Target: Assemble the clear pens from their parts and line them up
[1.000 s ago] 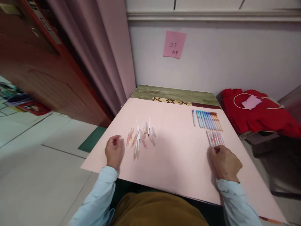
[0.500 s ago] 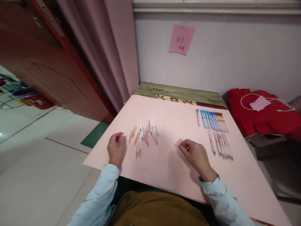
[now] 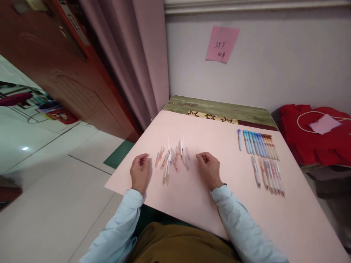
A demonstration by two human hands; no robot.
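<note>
My left hand (image 3: 140,172) hovers over or rests on the pink sheet at the left; its fingers are loosely curled, thumb and forefinger slightly apart, holding nothing I can see. Just right of it lies a loose group of clear, pinkish pen barrels (image 3: 164,160) and white pen refills (image 3: 168,170). On the other side of that group is my right hand (image 3: 210,168), with thumb and fingertips drawn together and nothing visible in them. A row of blue and brown-topped pens (image 3: 256,144) lies farther right, above a row of whitish-pink pens (image 3: 271,175).
The pink sheet (image 3: 197,204) covers most of the table. A wall with a pink note (image 3: 222,44) stands behind it. Red cloth (image 3: 296,135) with a cable lies at the right. A curtain (image 3: 137,54) and wooden door (image 3: 68,73) stand at the left.
My right hand has moved left, away from the pen rows and closer to the loose parts. My left hand stays beside them. The view has turned slightly left.
</note>
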